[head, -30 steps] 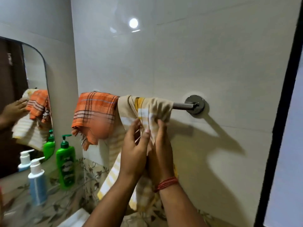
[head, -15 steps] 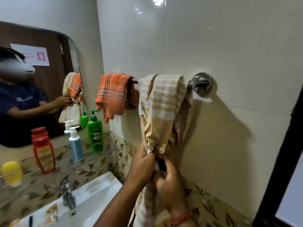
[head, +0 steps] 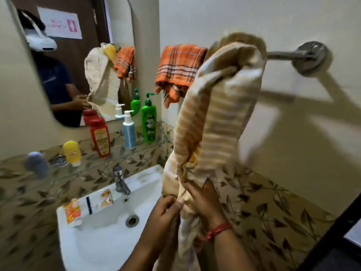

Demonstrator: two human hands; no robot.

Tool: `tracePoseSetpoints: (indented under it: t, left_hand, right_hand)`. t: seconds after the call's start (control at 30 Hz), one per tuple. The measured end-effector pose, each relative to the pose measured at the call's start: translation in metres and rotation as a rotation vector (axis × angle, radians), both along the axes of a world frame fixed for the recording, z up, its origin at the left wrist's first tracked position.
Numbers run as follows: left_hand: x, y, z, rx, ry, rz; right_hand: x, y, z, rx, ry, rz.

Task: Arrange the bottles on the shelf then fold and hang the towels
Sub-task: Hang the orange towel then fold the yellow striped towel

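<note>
- Since the earlier frames, your two hands have slid down the beige-and-cream striped cotton towel (head: pixel 220 114) from just under the bar to its lower part, and the view has dropped to take in the white ceramic washbasin (head: pixel 93 227).
- Striped towel: draped over the round chrome wall-mounted towel bar (head: pixel 281 54), bunched and twisted rather than flat; its lower edge leaves the frame.
- Left hand (head: pixel 166 214): fingers curled, pinching the left fold of the towel.
- Right hand (head: pixel 205 200), red thread at the wrist: fingers wrapped round the gathered cloth.
- Judged step: straightening the hung towel. Draw both edges down evenly, spread your hands apart to flatten the twist, and keep the pull gentle so that the cloth does not slide off the bar.
- Orange plaid fringed towel (head: pixel 179 69): hangs bunched on the same bar, just left of the striped one; it probably needs smoothing next.
- Glass shelf (head: pixel 93 167) under the mirror: green pump bottle (head: pixel 148 122), white-and-blue pump bottle (head: pixel 129 132), red bottle (head: pixel 100 137) and yellow tube (head: pixel 71 152) stand in a row.
</note>
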State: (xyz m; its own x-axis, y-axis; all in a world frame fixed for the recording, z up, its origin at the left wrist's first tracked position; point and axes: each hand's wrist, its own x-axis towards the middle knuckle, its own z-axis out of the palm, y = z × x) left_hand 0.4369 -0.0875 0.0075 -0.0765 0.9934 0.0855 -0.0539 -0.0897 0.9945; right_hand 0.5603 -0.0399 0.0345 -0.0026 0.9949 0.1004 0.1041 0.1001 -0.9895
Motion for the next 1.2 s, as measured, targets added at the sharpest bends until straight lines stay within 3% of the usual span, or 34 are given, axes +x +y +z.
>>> tracePoseSetpoints:
  t: [0.13,0.2,0.33,0.43,0.53,0.63,0.77,0.97,1.03,1.1,1.2]
  left_hand:
    - [-0.042,-0.016,-0.014,0.128,0.023,0.328]
    - [-0.058,-0.016,-0.007,0.172,0.08,0.345]
    - [-0.079,-0.023,0.003,0.205,0.184,0.305]
    - [-0.085,-0.026,0.002,0.236,0.298,0.295]
    - [-0.084,-0.019,-0.003,0.282,0.387,0.461]
    - [-0.077,-0.01,0.002,0.301,0.574,0.627]
    - [-0.074,0.008,0.016,0.201,0.736,0.694]
    - [-0.049,0.026,0.024,0.154,0.292,0.75]
    - [-0.038,0.026,0.031,0.181,0.219,0.808]
    - [-0.035,0.023,0.035,0.19,0.237,0.808]
    - [-0.032,0.016,0.037,0.136,0.399,0.805]
  right_hand:
    - [-0.041,-0.024,-0.021,-0.082,0.048,0.104]
    - [-0.066,-0.037,-0.024,-0.157,0.122,0.183]
    - [-0.096,-0.049,-0.019,-0.048,0.272,0.116]
    - [-0.101,-0.043,-0.02,-0.133,0.539,0.217]
    - [-0.102,-0.029,-0.025,-0.207,0.644,0.348]
    - [-0.107,-0.012,-0.026,-0.251,0.634,0.504]
    - [-0.107,0.009,-0.024,-0.149,0.531,0.5]
    - [-0.084,0.049,-0.03,-0.001,0.26,0.642]
    - [-0.082,0.054,-0.03,0.051,0.135,0.73]
    - [-0.082,0.048,-0.03,0.071,0.024,0.783]
    - [-0.079,0.03,-0.02,-0.076,0.194,0.91]
